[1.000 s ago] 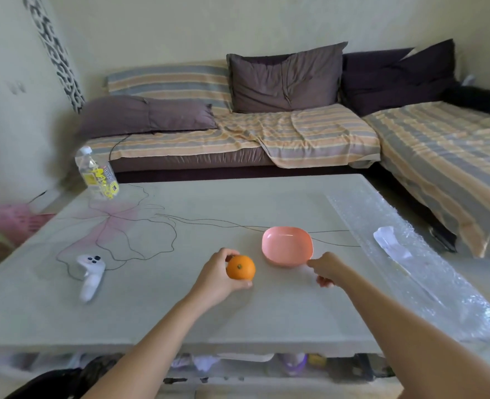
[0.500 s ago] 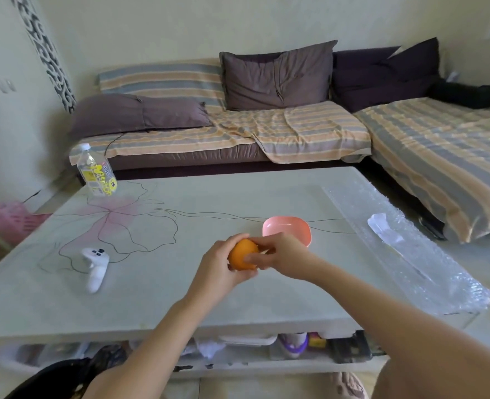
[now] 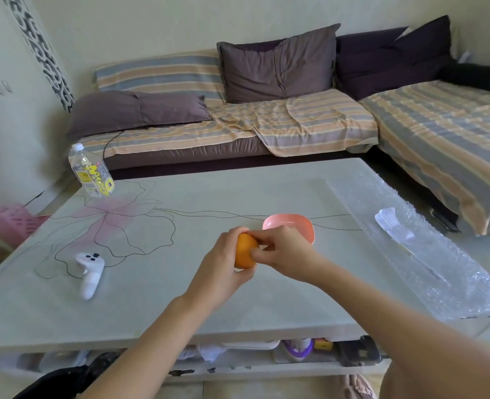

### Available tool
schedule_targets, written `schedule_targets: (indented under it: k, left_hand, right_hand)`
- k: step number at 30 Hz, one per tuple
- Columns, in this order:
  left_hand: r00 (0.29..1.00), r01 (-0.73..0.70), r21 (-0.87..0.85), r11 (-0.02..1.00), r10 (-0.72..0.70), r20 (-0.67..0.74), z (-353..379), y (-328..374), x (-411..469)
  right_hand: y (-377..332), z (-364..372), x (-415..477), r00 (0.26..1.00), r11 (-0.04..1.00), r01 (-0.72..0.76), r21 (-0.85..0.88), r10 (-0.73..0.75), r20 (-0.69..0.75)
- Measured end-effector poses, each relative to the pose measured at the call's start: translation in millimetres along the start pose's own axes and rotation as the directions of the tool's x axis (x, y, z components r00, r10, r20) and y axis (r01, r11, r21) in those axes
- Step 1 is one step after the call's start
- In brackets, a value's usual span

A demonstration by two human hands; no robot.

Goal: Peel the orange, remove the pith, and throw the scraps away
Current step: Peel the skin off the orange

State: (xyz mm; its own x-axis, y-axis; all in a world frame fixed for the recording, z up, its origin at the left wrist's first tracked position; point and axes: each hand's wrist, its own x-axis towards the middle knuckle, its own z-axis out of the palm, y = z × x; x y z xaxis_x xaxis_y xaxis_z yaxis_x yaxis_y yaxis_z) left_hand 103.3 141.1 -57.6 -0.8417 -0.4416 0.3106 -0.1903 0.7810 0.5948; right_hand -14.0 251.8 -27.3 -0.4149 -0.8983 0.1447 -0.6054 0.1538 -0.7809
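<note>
The orange (image 3: pixel 245 250) is held in the air just above the tabletop (image 3: pixel 238 191), near its front edge and between both hands. The left hand (image 3: pixel 220 272) cups it from the left and from below. Its grip is wrapped round the fruit, with the thumb over the top and the fingers curled underneath. The right hand (image 3: pixel 284 251) comes in from the right, and its grip is closed on the orange too, the fingertips and thumb pinching at the upper right of the peel. The skin that shows between the hands is whole and smooth; whether it is broken under the fingers cannot be told.

Just behind the right hand a pink bowl (image 3: pixel 301 223) stands on the tabletop, partly hidden by the knuckles. A white game controller (image 3: pixel 89 273) lies well to the left, and a clear water bottle (image 3: pixel 92 171) with a yellow label stands at the far left corner. A sheet of bubble wrap (image 3: pixel 439 272) runs along the right edge, with a crumpled white strip (image 3: pixel 393 228) lying on it.

Under the tabletop a shelf (image 3: pixel 266 367) holds assorted small things, too blurred to name. Beyond the tabletop is a striped corner sofa (image 3: pixel 310 122) with dark cushions (image 3: pixel 278 67). A pink basket (image 3: pixel 10 223) sits on the floor at the left.
</note>
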Motion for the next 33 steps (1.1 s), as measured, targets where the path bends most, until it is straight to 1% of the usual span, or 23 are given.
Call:
schedule_targets:
  k: [3, 6, 10, 15, 22, 26, 31, 33]
  left_hand:
    - [0.999, 0.026, 0.025, 0.999, -0.027, 0.034, -1, -2, 1]
    - [0.996, 0.075, 0.066, 0.995, -0.079, 0.05, -2, -8, 3]
    - [0.99, 0.098, 0.1, 0.99, -0.107, 0.093, -4, -15, 2]
    - [0.99, 0.135, 0.102, 0.986, -0.138, 0.033, -2, -22, 11]
    - [0.985, 0.17, 0.075, 0.983, -0.167, -0.041, 0, -32, 20]
    - [0.981, 0.182, 0.076, 0.98, -0.176, -0.081, 1, -34, 24]
    - [0.973, 0.198, 0.067, 0.978, -0.187, -0.136, 5, -37, 31]
    - [0.964, 0.218, 0.038, 0.975, -0.209, -0.165, 4, -39, 35]
  right_hand:
    - [-1, 5, 2, 1.0, 0.999, -0.027, -0.018, 0.027, -0.001]
    - [0, 13, 6, 1.0, 0.999, -0.019, -0.047, 0.019, 0.008]
    - [4, 20, 10, 1.0, 0.999, -0.011, -0.052, 0.012, 0.022]
    - [2, 29, 21, 0.997, 0.991, -0.002, -0.135, -0.008, -0.075]
    - [6, 38, 38, 0.989, 0.995, 0.03, -0.093, -0.043, -0.139]
    - [10, 44, 47, 0.989, 1.0, 0.016, -0.013, -0.018, -0.15]
    - [16, 39, 54, 0.996, 1.0, -0.012, 0.009, 0.013, -0.083]
    - [18, 33, 56, 0.998, 0.987, -0.061, 0.15, 0.065, -0.022]
